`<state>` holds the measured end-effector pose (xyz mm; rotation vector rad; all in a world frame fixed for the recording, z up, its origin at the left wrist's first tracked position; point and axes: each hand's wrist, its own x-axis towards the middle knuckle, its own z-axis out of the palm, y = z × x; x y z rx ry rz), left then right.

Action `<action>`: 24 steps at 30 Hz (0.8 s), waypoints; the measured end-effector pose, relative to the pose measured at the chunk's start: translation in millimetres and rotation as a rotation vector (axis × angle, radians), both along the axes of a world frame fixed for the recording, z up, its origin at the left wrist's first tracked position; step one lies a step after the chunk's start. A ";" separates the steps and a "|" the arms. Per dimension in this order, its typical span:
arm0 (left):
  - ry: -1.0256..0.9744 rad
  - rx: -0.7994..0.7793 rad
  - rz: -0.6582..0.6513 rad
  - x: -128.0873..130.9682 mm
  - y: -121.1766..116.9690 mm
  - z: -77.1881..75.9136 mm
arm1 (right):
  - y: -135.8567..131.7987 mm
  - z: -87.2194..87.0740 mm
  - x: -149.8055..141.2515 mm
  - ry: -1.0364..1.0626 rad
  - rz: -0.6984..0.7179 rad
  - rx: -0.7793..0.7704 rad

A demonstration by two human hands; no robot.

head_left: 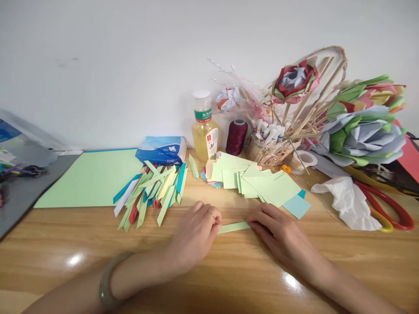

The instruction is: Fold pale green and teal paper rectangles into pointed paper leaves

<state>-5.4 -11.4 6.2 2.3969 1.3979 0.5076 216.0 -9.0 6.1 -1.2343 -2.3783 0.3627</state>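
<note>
A narrow folded strip of light green paper (233, 227) lies flat on the wooden table (209, 279) between my hands. My left hand (195, 233) has its fingers curled over the strip's left end and presses it down. My right hand (274, 230) pinches the strip's right end against the table. A green bangle sits on my left wrist. Just beyond my hands lies a loose stack of light green paper squares (262, 181) with a blue square (296, 206) at its edge.
A pile of folded coloured strips (153, 192) lies beside a large green sheet (90, 178). Behind stand a tissue pack (161, 150), a bottle (203, 126), a thread spool (236, 137), a basket of sticks and paper flowers (278, 144), a crumpled tissue (348, 201) and red-handled scissors (388, 205).
</note>
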 end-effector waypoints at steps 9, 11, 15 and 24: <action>0.185 0.267 -0.193 -5.3 -5.1 -7.6 | -7.8 4.6 4.5 -0.237 0.149 0.265; 0.295 0.426 -0.207 -5.6 -13.0 -8.1 | -11.2 4.9 3.9 -0.286 0.146 0.336; 0.465 0.545 -0.215 -5.5 -30.8 -4.3 | -20.0 3.2 1.6 -0.378 0.123 0.455; 0.546 0.607 -0.216 -3.5 -40.0 -0.7 | -27.4 -6.8 14.3 -0.392 0.054 0.498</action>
